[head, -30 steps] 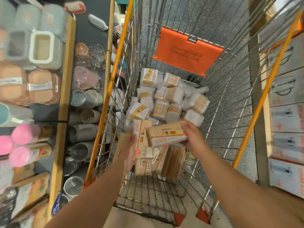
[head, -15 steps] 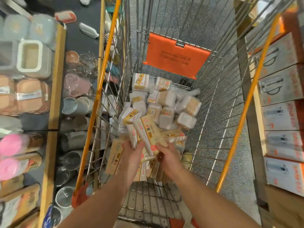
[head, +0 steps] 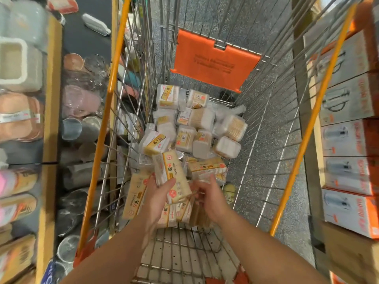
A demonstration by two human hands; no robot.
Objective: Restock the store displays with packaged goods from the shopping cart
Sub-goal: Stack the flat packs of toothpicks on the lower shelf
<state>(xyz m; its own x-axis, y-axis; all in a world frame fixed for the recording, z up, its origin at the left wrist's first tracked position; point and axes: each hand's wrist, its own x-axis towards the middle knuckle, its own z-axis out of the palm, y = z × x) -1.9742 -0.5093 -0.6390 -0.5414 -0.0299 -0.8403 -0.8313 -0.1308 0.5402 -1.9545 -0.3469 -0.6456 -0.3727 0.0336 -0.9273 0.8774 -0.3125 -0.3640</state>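
Your left hand (head: 158,193) grips toothpick pack (head: 174,177) over near end of cart (head: 106,111). Your right hand (head: 211,197) beside it, fingers curled among packs; grasp unclear. More packs (head: 196,128) piled farther in.

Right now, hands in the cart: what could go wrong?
1. The left hand holds several toothpick packs fanned loosely; one may slip back into the cart.
2. The right hand is blurred over the pile, so its hold cannot be judged and a grab could miss.

Retail shop aisle: wire shopping cart (head: 311,128) around the hands, stocked shelves (head: 50,140) left, boxed goods (head: 352,140) right.
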